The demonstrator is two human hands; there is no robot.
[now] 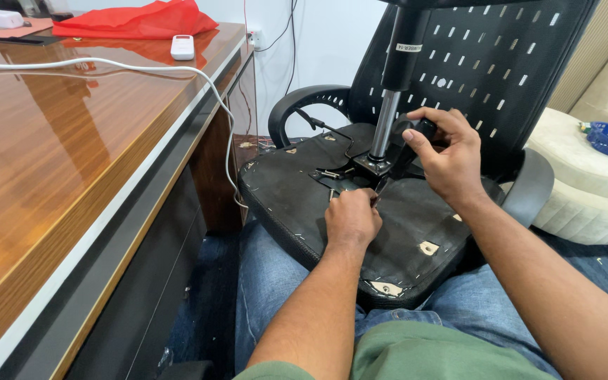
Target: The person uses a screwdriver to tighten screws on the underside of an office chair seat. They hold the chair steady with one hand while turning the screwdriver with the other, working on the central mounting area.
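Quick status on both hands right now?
Left hand: closed in a fist on the mechanism plate under the chair seat; what it holds cannot be told.
Right hand: closed around a black knob.

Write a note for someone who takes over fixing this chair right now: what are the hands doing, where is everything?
Left hand: closed, pressed on the underside of the overturned chair seat beside the metal mechanism plate; what it pinches is hidden.
Right hand: gripping the black knob next to the gas cylinder.
The seat lies across the person's lap, beside the wooden desk.
Done: cylinder stands in the plate.
Left: whether the plate's fasteners are tight cannot be seen; check them.
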